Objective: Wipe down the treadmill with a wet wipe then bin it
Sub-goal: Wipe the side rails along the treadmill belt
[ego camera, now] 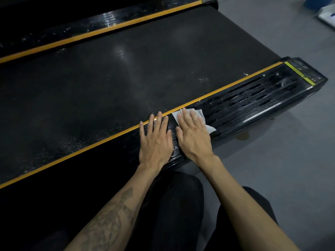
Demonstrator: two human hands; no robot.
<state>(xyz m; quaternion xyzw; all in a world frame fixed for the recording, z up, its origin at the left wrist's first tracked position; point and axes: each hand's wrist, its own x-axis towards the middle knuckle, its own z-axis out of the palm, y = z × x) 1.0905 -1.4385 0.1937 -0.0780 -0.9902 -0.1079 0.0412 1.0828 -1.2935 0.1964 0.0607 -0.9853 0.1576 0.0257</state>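
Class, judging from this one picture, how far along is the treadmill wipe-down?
Done: the near side rail shows wet streaks toward its far end. In hand: the right hand presses the wet wipe flat on that rail, while the left hand rests beside it. Left: the belt looks dusty and speckled, and the wipe is not yet binned.

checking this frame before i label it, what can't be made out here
All in the head view:
- Most of the wet wipe: covered by the right hand, only its edges show.
- Side rail under both hands: hidden by the left hand and the right.
- White item on the floor: cut off by the right edge.
- No bin in view.
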